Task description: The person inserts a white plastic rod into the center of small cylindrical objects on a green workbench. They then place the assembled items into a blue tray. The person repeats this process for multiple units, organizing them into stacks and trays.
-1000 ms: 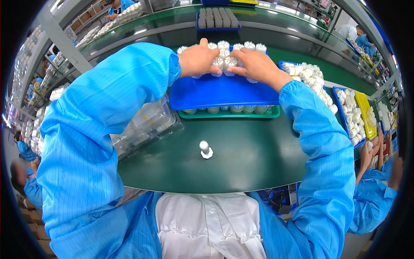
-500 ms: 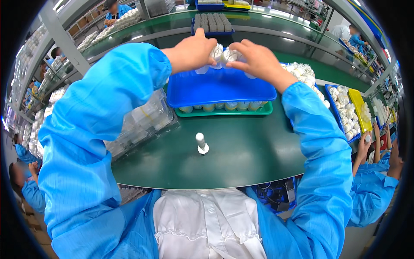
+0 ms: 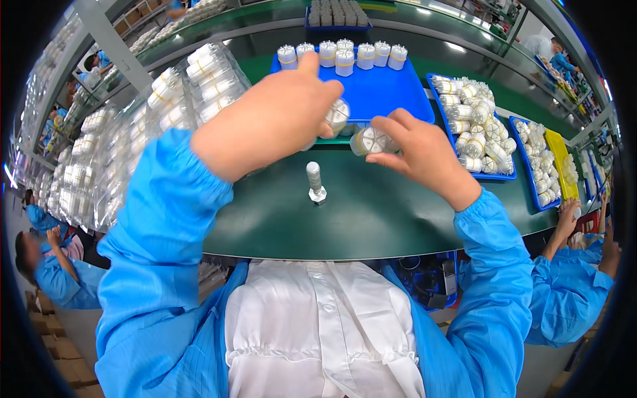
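My left hand is closed round a white cylinder with a ridged end, over the near left part of the blue tray. To its right, my right hand grips a similar white cylinder between thumb and fingers, just off the tray's near edge. The ends of the two cylinders face each other with a small gap. Along the tray's far side stand several white cylinders with yellow bands. A white post on a hexagonal foot stands on the green tabletop nearer me.
A blue tray heaped with white cylinders lies to the right, another filled blue tray beyond it. Plastic-wrapped stacks of white cylinders cover the left side. Farther back sits a tray of grey pieces. Co-workers sit at both sides.
Both hands have come back toward me from the tray's far side, each with a white cylinder. The row of cylinders in the tray now shows.
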{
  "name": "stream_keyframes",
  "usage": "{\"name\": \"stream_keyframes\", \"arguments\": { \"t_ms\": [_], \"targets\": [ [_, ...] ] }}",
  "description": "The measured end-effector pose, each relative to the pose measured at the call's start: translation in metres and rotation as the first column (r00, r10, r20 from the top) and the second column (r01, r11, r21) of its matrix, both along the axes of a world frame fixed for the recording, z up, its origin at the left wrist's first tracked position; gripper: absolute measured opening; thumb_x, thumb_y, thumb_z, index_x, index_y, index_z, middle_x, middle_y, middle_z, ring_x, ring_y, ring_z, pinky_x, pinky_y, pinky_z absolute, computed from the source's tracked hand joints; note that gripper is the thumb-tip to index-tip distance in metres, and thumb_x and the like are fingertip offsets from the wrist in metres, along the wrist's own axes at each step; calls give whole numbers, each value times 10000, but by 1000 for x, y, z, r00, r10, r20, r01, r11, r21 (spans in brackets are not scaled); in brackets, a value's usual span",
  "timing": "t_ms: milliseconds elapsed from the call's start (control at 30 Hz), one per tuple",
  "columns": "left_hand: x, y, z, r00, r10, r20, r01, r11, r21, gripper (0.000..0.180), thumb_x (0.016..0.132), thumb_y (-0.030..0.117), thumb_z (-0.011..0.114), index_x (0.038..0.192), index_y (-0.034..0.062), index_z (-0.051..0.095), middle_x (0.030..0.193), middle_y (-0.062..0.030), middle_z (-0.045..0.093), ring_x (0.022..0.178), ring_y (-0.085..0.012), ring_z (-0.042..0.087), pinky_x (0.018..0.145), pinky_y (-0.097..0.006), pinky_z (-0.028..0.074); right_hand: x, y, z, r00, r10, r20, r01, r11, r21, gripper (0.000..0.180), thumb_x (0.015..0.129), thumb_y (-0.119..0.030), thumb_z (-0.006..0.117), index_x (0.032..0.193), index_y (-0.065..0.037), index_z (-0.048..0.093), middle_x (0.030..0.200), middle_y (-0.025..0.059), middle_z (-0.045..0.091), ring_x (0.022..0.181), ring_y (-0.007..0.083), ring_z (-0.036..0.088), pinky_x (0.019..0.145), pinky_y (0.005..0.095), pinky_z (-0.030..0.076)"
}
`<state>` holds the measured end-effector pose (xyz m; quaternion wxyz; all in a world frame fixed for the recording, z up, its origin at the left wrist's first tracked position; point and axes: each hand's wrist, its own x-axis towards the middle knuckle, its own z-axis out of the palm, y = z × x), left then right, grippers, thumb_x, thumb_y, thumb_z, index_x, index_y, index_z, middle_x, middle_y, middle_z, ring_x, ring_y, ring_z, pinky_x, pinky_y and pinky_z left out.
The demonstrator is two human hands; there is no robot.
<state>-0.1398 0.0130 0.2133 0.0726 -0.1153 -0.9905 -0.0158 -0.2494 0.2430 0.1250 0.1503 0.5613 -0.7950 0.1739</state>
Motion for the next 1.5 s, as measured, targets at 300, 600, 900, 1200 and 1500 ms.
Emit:
{"name": "stream_keyframes", "arguments": {
  "t_ms": [300,600,900,1200,1500],
  "targets": [
    [63,-4,-55,975,211,-75,-203,975,94,472,768,139,813,1182,54,604,1210,-221,496,1008,-410,620,843,-450,554,-7,-6,-65,1000,12,19,-13,999,38,461,865,-393,740,1191,-85,633,965,108,591,786,299,649,675,413,536],
    [38,-12,-114,988,129,-87,-117,984,133,506,771,139,805,1211,30,580,1227,-240,476,1014,-404,619,833,-449,558,-3,-9,-63,997,-47,-64,55,991,119,517,872,-403,729,1262,-82,618,987,96,595,813,277,647,658,393,540],
    [10,-13,-144,985,10,-172,46,947,317,575,775,217,819,1273,69,570,1299,-216,486,1059,-407,626,848,-441,564,-6,-15,-68,987,-38,-155,49,997,66,519,850,-407,746,1248,-92,635,994,92,594,795,252,645,654,367,538],
    [12,-33,-162,947,26,-321,123,892,435,546,778,184,824,1262,80,595,1178,-123,604,999,-339,651,814,-410,558,-7,-13,-70,987,-65,-146,70,997,28,592,803,-369,793,1292,-100,594,1131,86,615,893,254,650,728,371,548],
    [6,-33,-156,946,-10,-324,137,918,373,405,849,160,756,1219,51,632,1092,-123,633,958,-325,646,792,-402,549,-11,11,-53,982,-109,-155,82,982,-171,560,783,-322,816,1253,-80,631,1141,106,640,972,288,653,790,383,553]
  ]
}}
